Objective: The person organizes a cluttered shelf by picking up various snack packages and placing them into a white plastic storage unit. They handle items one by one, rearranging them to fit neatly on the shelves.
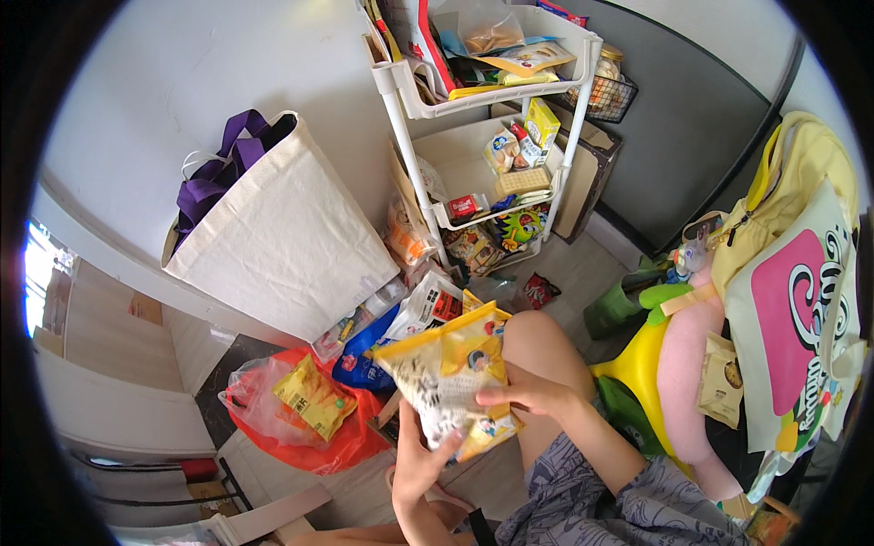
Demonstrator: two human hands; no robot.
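A yellow and white snack bag (450, 382) is held up before me, puffed and printed with small cartoon figures. My left hand (420, 443) grips its lower left edge, thumb on the front. From the right, my right hand (532, 392) holds the other side with the thumb laid across the face. Below and to the left, an orange-red plastic bag (266, 437) lies spread on the floor with a yellow snack packet (315, 397) on top. Just behind the held bag are a white packet (429, 304) and a blue packet (358, 355).
A white tiered cart (471, 102) holds packaged snacks. Left of it leans a canvas tote (293, 232) with purple handles. A small red packet (541, 290) lies on the floor. To my right are a pink plush (689, 396), a yellow backpack (785, 177) and a printed bag (785, 321).
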